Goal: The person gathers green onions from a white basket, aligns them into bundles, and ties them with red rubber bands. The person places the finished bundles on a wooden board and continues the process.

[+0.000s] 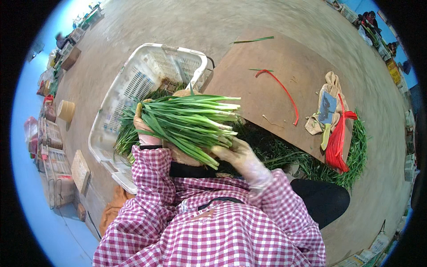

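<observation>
A thick bundle of green leafy stalks, perhaps garlic chives (186,116), lies across my left hand (140,121), its pale stem ends pointing right. My left fingers are around the leafy part. My right hand (238,157), slightly blurred, is at the lower stem ends; whether it grips them cannot be told. To the right, a brown board (267,60) carries a cleaver (327,108) with a yellow-green handle on a tan cloth glove (332,83). Red ties (337,150) lie beside the cleaver, and one loose red strip (283,90) lies mid-board.
A white plastic basket (110,116) with more greens stands at my left. Cut leaves (358,147) are heaped below and beside the board. A round tan container (66,111) and a small wooden stool (80,171) stand farther left. Crates and distant people line the walls.
</observation>
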A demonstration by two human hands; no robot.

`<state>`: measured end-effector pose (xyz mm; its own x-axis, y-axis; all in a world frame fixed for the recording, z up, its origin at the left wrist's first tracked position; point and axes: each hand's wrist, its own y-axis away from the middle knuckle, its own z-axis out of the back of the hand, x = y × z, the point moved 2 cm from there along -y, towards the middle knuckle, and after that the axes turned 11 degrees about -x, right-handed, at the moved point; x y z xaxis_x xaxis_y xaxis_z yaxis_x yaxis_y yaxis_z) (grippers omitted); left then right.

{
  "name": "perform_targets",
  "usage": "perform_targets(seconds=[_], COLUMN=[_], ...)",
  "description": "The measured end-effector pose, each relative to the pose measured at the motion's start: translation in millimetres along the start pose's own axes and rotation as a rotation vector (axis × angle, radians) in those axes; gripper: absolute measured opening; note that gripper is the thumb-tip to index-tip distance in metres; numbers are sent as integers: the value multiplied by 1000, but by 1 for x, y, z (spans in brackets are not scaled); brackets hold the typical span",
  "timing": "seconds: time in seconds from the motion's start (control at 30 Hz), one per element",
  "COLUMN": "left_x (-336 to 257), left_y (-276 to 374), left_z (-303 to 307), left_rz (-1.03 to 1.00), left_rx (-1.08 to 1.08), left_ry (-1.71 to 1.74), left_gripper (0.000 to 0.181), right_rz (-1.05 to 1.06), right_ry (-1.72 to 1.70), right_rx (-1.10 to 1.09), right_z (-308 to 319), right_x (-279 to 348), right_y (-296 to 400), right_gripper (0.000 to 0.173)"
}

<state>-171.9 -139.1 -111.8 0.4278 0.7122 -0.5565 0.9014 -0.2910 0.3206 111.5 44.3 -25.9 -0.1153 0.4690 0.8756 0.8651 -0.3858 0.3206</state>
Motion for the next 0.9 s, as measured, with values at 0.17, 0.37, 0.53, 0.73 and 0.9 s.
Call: perform_targets(seconds=[0.17, 0.37, 0.53, 0.73, 0.9], left_x=[-1, 5, 4, 7, 3], left_y=[-2, 0, 1, 12, 3], left_z=[10, 3, -1, -21, -9], left_rz=[107, 124, 137, 133, 68], left_rx=[53, 72, 63, -15, -30], left_ry=[24, 89, 92, 65, 67], left_gripper=[32, 32, 29, 28, 27], right_rz=[174, -86, 259, 726, 601], right_ry=[54, 56, 236, 1009, 770], right_rx=[-215, -509, -498, -377, -394], right_z=[1, 55, 46, -5, -6], right_x=[-35, -27, 0, 21, 11], right_y=[-18, 17, 34, 18, 0], right_gripper=[30, 13, 15, 28, 27])
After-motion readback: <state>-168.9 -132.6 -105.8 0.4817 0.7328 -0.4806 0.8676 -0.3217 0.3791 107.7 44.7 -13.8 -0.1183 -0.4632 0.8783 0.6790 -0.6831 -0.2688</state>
